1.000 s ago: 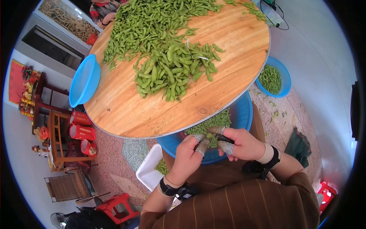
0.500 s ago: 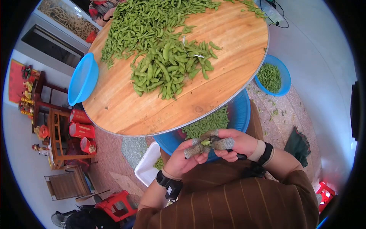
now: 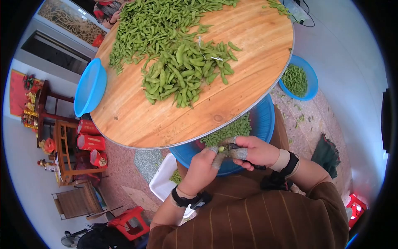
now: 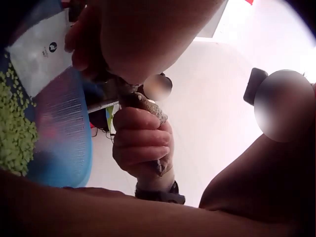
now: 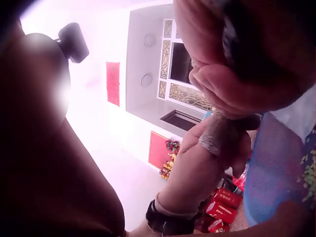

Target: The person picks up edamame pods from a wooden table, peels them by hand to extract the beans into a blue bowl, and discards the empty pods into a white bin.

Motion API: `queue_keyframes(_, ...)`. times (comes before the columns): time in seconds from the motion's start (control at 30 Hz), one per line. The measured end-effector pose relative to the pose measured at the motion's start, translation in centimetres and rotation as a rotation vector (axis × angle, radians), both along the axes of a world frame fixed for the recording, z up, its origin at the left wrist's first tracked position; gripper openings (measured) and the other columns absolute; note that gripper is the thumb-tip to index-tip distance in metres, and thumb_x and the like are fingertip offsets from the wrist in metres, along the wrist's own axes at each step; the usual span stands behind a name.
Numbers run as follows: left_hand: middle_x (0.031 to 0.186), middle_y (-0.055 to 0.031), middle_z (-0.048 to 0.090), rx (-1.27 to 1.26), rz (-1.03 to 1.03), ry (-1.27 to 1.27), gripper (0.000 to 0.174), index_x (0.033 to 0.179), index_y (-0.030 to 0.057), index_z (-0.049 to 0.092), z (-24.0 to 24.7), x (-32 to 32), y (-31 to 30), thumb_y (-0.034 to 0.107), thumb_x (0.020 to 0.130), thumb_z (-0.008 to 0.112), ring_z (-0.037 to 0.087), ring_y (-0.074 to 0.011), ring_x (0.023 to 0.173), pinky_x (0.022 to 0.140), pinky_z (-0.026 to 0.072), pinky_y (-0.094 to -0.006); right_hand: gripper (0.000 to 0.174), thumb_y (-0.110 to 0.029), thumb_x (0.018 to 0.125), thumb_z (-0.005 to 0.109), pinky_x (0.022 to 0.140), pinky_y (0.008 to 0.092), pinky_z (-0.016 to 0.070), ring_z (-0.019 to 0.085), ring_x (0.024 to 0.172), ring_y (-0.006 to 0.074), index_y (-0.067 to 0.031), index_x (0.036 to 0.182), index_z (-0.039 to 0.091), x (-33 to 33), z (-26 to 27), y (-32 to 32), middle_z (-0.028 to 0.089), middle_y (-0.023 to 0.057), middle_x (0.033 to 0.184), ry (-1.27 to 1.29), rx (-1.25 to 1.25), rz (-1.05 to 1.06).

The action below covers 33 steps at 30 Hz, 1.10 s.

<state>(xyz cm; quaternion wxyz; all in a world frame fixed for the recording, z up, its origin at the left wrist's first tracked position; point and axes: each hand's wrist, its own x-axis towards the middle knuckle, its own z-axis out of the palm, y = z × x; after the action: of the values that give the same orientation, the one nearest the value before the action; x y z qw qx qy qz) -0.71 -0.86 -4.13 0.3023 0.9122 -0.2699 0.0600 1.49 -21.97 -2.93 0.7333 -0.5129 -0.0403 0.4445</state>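
Both hands meet above the near side of a large blue basin (image 3: 268, 120) holding shelled green beans (image 3: 229, 132). The left hand (image 3: 200, 171) pinches a green bean pod (image 3: 222, 148) between thumb and fingers wrapped in greyish coverings. Close against it, the right hand (image 3: 262, 153), also with wrapped fingertips, curls round a slim black-handled tool (image 3: 259, 167). Its working end is hidden among the fingers. In the left wrist view, the right hand's fingers (image 4: 140, 143) are folded into the palm around the tool.
A round wooden table (image 3: 166, 128) overhangs the basin and bears a big heap of pods (image 3: 174, 79). A blue bowl (image 3: 85, 93) leans at its left edge. Another blue bowl (image 3: 313, 76) with green pieces stands right, and a white tub (image 3: 159, 182) left. Across the table sits another person (image 3: 110, 14).
The hands came closer together and the left wrist turned over, then back. Now the pod shows between the fingertips, slightly higher than half a second ago.
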Motion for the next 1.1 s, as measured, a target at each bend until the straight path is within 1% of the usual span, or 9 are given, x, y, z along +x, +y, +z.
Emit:
queue_keyframes(0.07,0.078,-0.0115,0.060,-0.561,0.065,0.996,0.018,0.092,-0.0005,0.058,0.4,-0.3,0.6,0.015,0.094,0.050,0.056,-0.0224,0.057,0.053,0.0458,-0.0316,0.033,-0.013,0.094,0.048,0.043,0.0191,0.0374,0.045,0.052,0.0050,-0.0073,0.127,0.048,-0.2,-0.1,-0.3,0.051,-0.0014,0.072,0.014,0.010,0.008)
queue_keyframes(0.17,0.082,-0.0105,0.060,-1.269,0.005,1.620,0.021,0.097,0.0005,0.056,0.2,-0.1,1.2,0.019,0.098,0.046,0.055,-0.0163,0.055,0.052,0.0450,-0.0279,0.028,-0.012,0.095,0.042,0.042,0.0195,0.0356,0.042,0.051,0.0042,-0.0088,0.122,0.051,-0.2,0.1,-0.9,0.049,-0.0017,0.071,0.202,0.045,0.033)
queue_keyframes(0.3,0.083,-0.0122,0.061,-1.321,-0.106,1.671,0.020,0.100,0.0013,0.055,0.0,-0.3,1.0,0.021,0.096,0.051,0.055,-0.0160,0.058,0.054,0.0460,-0.0269,0.029,-0.010,0.094,0.042,0.042,0.0197,0.0343,0.041,0.050,0.0042,-0.0091,0.121,0.051,0.2,-0.5,-1.3,0.049,-0.0016,0.071,0.310,0.148,0.069)
queue_keyframes(0.47,0.083,-0.0056,0.060,-0.713,0.110,1.117,0.011,0.098,0.0015,0.057,-1.1,-0.6,0.0,0.008,0.094,0.048,0.054,-0.0118,0.066,0.059,0.0465,-0.0252,0.020,-0.015,0.095,0.045,0.041,0.0195,0.0353,0.043,0.050,0.0047,-0.0086,0.111,0.054,0.4,-1.4,-0.4,0.049,-0.0016,0.070,0.125,-0.040,0.031)
queue_keyframes(0.57,0.082,-0.0030,0.059,-0.667,0.189,1.173,0.011,0.096,0.0016,0.057,-2.0,-0.6,-0.1,0.004,0.093,0.047,0.053,-0.0092,0.065,0.058,0.0454,-0.0240,0.017,-0.021,0.093,0.052,0.041,0.0190,0.0380,0.048,0.053,0.0039,-0.0080,0.103,0.054,0.2,-2.6,0.0,0.051,-0.0019,0.070,0.018,-0.062,-0.016)
queue_keyframes(0.67,0.082,-0.0026,0.059,-0.355,0.071,0.928,0.010,0.094,0.0019,0.057,-2.2,-0.7,0.1,0.006,0.093,0.048,0.052,-0.0085,0.065,0.058,0.0444,-0.0237,0.023,-0.024,0.086,0.063,0.046,0.0272,0.0442,0.056,0.054,0.0142,-0.0039,0.093,0.055,0.5,-2.8,0.2,0.057,0.0055,0.066,-0.217,-0.329,-0.060)
queue_keyframes(0.77,0.081,-0.0022,0.058,-0.487,0.019,1.059,0.010,0.093,0.0018,0.056,-1.6,-0.6,-0.5,0.005,0.093,0.047,0.052,-0.0082,0.065,0.057,0.0439,-0.0240,0.027,-0.021,0.073,0.069,0.060,0.0405,0.0484,0.060,0.069,0.0388,0.0014,0.082,0.056,1.1,-3.6,0.3,0.060,0.0213,0.076,-0.935,-0.634,-0.084)
queue_keyframes(0.87,0.080,-0.0022,0.058,-0.556,0.075,1.103,0.011,0.093,0.0015,0.056,-1.9,-0.5,0.3,0.003,0.092,0.045,0.052,-0.0082,0.065,0.057,0.0438,-0.0242,0.027,-0.023,0.076,0.067,0.059,0.0445,0.0486,0.060,0.067,0.0392,-0.0016,0.084,0.052,1.5,-4.9,-0.2,0.059,0.0208,0.070,-1.192,-0.705,-0.063)
queue_keyframes(1.1,0.081,-0.0070,0.066,-0.288,0.116,0.711,0.048,0.130,0.0035,0.035,-1.8,-0.7,0.3,0.002,0.086,0.052,0.059,-0.0137,0.061,0.054,0.0475,-0.0281,0.022,-0.022,0.082,0.063,0.057,0.0447,0.0487,0.061,0.066,0.0374,-0.0031,0.085,0.053,0.3,-1.6,0.9,0.060,0.0185,0.073,-1.198,-0.616,-0.057)
